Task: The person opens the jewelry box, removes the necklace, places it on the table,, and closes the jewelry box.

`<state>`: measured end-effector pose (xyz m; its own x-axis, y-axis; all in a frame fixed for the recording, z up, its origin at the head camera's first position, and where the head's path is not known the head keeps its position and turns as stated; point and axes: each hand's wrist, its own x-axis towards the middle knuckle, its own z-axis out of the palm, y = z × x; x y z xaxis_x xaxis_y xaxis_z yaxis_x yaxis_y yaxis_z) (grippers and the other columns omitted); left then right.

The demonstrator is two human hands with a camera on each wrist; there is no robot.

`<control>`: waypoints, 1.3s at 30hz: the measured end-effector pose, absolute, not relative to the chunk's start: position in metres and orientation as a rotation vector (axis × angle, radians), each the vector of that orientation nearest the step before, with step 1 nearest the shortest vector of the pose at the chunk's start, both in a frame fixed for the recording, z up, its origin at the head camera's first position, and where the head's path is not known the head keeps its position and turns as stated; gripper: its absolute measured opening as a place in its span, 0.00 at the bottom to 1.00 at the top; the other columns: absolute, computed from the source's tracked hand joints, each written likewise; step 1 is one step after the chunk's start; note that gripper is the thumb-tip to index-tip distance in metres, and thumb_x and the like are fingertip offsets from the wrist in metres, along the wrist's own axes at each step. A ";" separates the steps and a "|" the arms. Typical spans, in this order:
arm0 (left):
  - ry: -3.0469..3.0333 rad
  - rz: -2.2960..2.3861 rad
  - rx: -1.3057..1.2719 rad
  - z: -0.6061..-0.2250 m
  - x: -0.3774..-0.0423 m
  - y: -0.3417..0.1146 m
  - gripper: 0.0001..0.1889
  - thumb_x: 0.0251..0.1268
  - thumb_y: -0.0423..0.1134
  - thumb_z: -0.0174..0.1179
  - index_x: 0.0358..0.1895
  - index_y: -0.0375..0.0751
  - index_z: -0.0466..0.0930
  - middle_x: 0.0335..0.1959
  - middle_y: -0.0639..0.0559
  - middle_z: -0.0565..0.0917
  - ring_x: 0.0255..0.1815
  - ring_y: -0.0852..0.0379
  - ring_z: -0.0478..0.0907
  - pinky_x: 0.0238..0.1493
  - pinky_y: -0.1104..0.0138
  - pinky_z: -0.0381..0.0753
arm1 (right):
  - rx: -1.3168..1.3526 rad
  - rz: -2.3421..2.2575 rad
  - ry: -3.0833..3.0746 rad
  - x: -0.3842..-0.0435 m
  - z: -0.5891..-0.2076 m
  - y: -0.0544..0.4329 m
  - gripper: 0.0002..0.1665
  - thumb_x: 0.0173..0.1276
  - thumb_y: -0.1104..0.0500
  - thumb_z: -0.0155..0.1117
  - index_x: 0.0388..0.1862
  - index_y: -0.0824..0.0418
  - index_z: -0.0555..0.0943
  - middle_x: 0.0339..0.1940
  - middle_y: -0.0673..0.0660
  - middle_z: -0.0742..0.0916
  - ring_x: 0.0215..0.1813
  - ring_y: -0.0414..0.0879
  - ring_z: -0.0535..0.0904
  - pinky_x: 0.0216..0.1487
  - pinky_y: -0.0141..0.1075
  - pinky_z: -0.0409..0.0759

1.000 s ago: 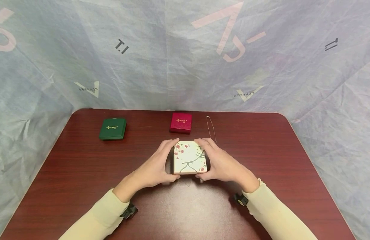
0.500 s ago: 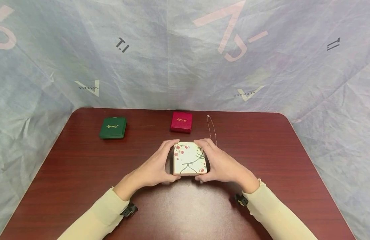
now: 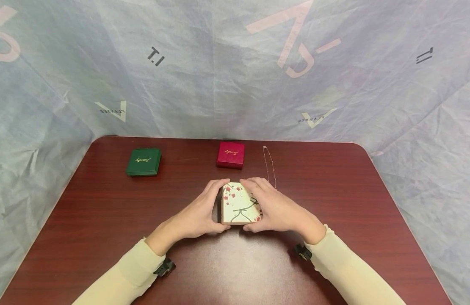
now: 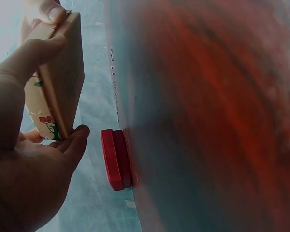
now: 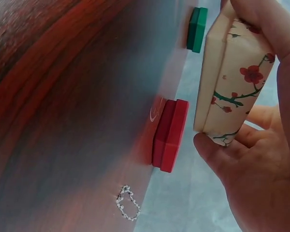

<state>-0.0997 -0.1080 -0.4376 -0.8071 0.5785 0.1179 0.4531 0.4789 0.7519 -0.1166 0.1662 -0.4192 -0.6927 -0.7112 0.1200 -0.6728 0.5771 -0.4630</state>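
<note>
Wide passage between green box (image 3: pixel 144 162) and red box (image 3: pixel 230 154); rightward, necklace (image 3: pixel 273 170) obstructs, possibly running behind right grip (image 3: pixel 276 208).

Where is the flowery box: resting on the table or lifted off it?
Lifted off: the left hand and right hand hold the flowery box, and both wrist views show backdrop between it and the table.

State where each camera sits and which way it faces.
Head: worn there, facing forward and down at the table and floral box; left hand, right hand, sleeves show.
Left wrist: worn there, facing the floral box; left hand and part of the right show.
Right wrist: worn there, facing the floral box; right hand shows.
Both wrist views share the floral box, red box and chain.
</note>
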 end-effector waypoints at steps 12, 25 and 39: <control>2.566 1.242 0.907 -0.438 -0.100 -0.109 0.65 0.47 0.41 0.87 0.85 0.47 0.48 0.75 0.50 0.63 0.73 0.56 0.67 0.75 0.56 0.68 | -1.160 -0.792 2.705 -0.117 -0.418 0.166 0.67 0.48 0.40 0.87 0.81 0.63 0.65 0.73 0.54 0.72 0.71 0.44 0.68 0.70 0.43 0.74; 2.569 1.245 0.889 -0.439 -0.099 -0.109 0.66 0.47 0.42 0.87 0.85 0.48 0.47 0.75 0.50 0.64 0.73 0.56 0.67 0.75 0.56 0.69 | -1.153 -0.878 2.675 -0.117 -0.419 0.168 0.66 0.47 0.42 0.89 0.81 0.59 0.65 0.73 0.50 0.72 0.67 0.41 0.71 0.67 0.41 0.76; 2.562 1.282 0.880 -0.436 -0.100 -0.112 0.69 0.47 0.41 0.87 0.86 0.51 0.42 0.70 0.48 0.67 0.72 0.54 0.70 0.74 0.54 0.70 | -1.170 -0.905 2.709 -0.116 -0.420 0.167 0.69 0.47 0.43 0.89 0.82 0.62 0.63 0.74 0.54 0.71 0.70 0.43 0.70 0.69 0.43 0.76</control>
<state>-0.0996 -0.1119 -0.4359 -0.8182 0.5609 0.1267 0.4377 0.4646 0.7698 -0.1156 0.1670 -0.4198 -0.7113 -0.6811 0.1734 -0.6486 0.5412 -0.5351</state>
